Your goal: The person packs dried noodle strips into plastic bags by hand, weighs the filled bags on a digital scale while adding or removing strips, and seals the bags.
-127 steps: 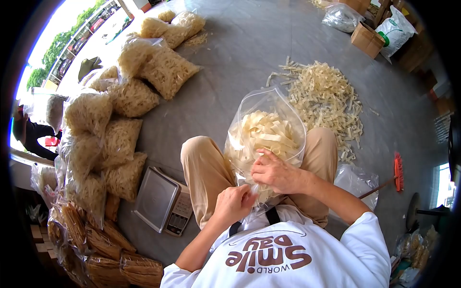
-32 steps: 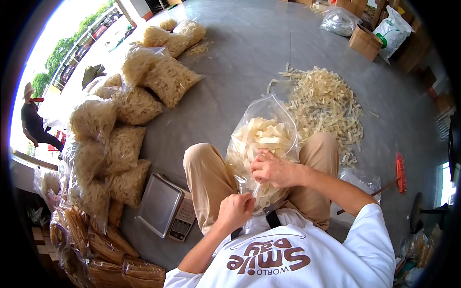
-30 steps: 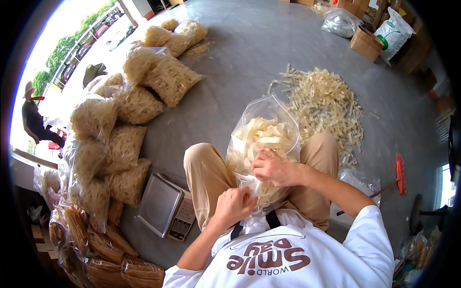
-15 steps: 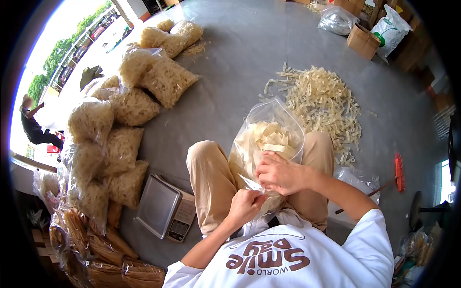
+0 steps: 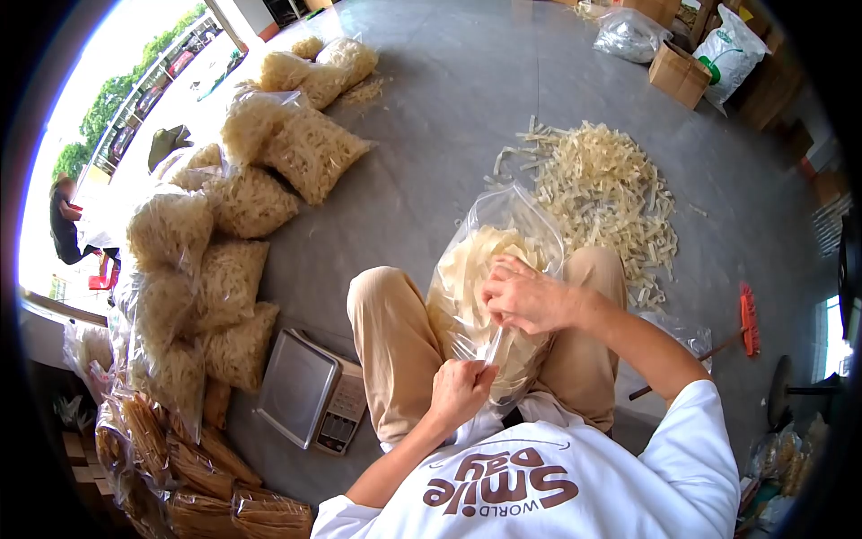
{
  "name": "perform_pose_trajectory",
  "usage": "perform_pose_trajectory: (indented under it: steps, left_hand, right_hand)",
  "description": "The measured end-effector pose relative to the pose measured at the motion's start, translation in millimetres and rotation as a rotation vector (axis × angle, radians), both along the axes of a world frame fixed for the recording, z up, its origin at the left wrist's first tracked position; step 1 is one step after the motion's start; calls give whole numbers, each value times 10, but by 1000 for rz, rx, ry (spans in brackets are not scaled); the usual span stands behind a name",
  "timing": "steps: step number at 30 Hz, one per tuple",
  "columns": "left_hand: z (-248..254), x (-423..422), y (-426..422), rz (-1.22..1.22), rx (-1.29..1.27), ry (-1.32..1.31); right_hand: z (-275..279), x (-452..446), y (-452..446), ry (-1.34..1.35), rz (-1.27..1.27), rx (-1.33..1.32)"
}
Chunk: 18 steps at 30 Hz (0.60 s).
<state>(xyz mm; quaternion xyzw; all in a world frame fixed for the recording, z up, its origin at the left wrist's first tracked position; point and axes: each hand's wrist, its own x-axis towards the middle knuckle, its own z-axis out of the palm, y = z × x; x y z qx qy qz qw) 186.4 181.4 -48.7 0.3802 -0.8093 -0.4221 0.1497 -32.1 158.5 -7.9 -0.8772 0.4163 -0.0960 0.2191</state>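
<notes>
A clear plastic bag [image 5: 446,286] filled with pale yellow dried strips stands between my knees, its mouth flaring open away from me. My left hand [image 5: 462,386] is closed in a fist on the gathered near edge of the bag. Above and to the right of it, my right hand [image 5: 528,295] has its fingers curled at the bag's near rim, over the strips. A taut fold of plastic runs between the two hands. The fingertips of my right hand are partly hidden, so whether strips are also in them is unclear.
A loose pile of strips [image 5: 606,193] lies on the floor beyond my right knee. Filled bags [image 5: 233,278] are stacked at left, near a digital scale [image 5: 314,391]. A red brush head [image 5: 748,319] and a cardboard box [image 5: 680,75] are at right. Another person [image 5: 65,223] is outside.
My right hand has shifted slightly up, away from my left hand, and the plastic between them is drawn out. The strips in the bag sit differently. The person outside has changed posture.
</notes>
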Motion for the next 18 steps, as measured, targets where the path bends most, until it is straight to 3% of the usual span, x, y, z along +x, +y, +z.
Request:
perform_pose_trajectory:
  steps: [4,8,18]
  left_hand:
    - [52,10,14,-10,99,-110]
    - [-17,-15,21,19,-7,-5]
    - [-44,-25,41,63,-111,-15]
  right_hand:
    - [131,26,64,31,-39,-86]
    - [143,244,188,-38,132,-39]
    - [24,323,170,63,125,-56]
